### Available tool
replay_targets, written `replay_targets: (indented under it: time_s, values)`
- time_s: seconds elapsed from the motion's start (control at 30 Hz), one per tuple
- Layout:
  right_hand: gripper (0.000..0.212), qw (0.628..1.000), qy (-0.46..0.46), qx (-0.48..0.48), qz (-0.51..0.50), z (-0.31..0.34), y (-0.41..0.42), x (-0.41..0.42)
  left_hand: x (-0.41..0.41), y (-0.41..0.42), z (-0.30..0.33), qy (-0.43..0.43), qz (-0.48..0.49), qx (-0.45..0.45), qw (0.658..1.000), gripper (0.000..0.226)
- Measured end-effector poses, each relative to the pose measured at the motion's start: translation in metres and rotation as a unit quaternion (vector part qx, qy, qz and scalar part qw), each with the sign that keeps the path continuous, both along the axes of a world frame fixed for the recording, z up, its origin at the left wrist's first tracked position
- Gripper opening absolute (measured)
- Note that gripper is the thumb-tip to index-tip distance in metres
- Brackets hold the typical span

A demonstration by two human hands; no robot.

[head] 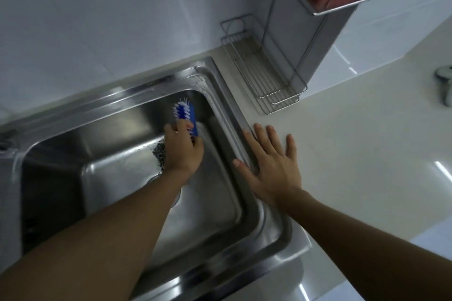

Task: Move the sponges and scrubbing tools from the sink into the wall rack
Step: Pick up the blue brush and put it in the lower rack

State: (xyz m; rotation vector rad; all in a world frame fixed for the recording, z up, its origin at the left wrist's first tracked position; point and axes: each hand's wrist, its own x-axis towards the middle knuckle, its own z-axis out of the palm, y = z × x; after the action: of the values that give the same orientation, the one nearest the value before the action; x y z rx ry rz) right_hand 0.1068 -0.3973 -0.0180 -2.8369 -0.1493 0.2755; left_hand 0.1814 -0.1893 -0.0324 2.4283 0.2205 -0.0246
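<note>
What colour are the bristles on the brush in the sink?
Blue and white, in alternating tufts, on the brush held by the left hand; seen in the head view.

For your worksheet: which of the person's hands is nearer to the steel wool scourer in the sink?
Left. The left hand is down in the sink, right over the steel wool scourer, with its grip on a blue brush. The right hand lies flat on the counter.

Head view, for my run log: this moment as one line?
left hand: grasping blue-and-white bristle brush in steel sink | right hand: flat on counter | steel wool: in sink
</note>
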Motion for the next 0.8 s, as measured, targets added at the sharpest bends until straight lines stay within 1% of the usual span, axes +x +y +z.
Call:
replay_targets:
  time_s: [0.07, 0.13, 0.23, 0.3, 0.47, 0.53, 0.6, 0.7, 0.8]
  values:
    - [0.072, 0.999, -0.008, 0.045, -0.013, 0.006, -0.01, 0.004, 0.012, -0.003, 0.024, -0.014, -0.015, -0.016, 1.0, 0.035]
    - [0.068, 0.997, -0.012, 0.059, -0.044, 0.01, -0.028, 0.01, 0.028, -0.01, 0.048, -0.034, -0.032, -0.02, 0.999, 0.038]
    - [0.071, 0.999, 0.003, 0.001, -0.039, 0.008, -0.049, 0.011, 0.054, -0.028, 0.08, -0.077, -0.063, -0.008, 0.995, 0.038]
    - [0.072, 1.0, 0.008, -0.013, -0.027, 0.006, -0.052, 0.01, 0.074, -0.045, 0.097, -0.096, -0.082, -0.001, 0.992, 0.038]
    - [0.073, 0.999, 0.006, -0.008, -0.034, 0.008, -0.051, 0.013, 0.131, -0.087, 0.125, -0.107, -0.093, -0.061, 0.988, 0.035]
    - [0.072, 0.999, 0.004, -0.001, -0.035, 0.008, -0.051, 0.014, 0.149, -0.103, 0.132, -0.096, -0.106, -0.067, 0.988, 0.031]
    - [0.072, 0.999, -0.001, 0.004, -0.036, 0.007, -0.051, 0.014, 0.164, -0.117, 0.132, -0.062, -0.112, -0.062, 0.99, 0.029]
    - [0.073, 0.999, -0.001, 0.004, -0.036, 0.008, -0.051, 0.015, 0.177, -0.132, 0.12, -0.013, -0.129, -0.023, 0.991, 0.029]
    - [0.072, 0.999, 0.008, -0.005, -0.032, 0.008, -0.052, 0.016, 0.182, -0.139, 0.109, 0.004, -0.145, 0.0, 0.989, 0.03]
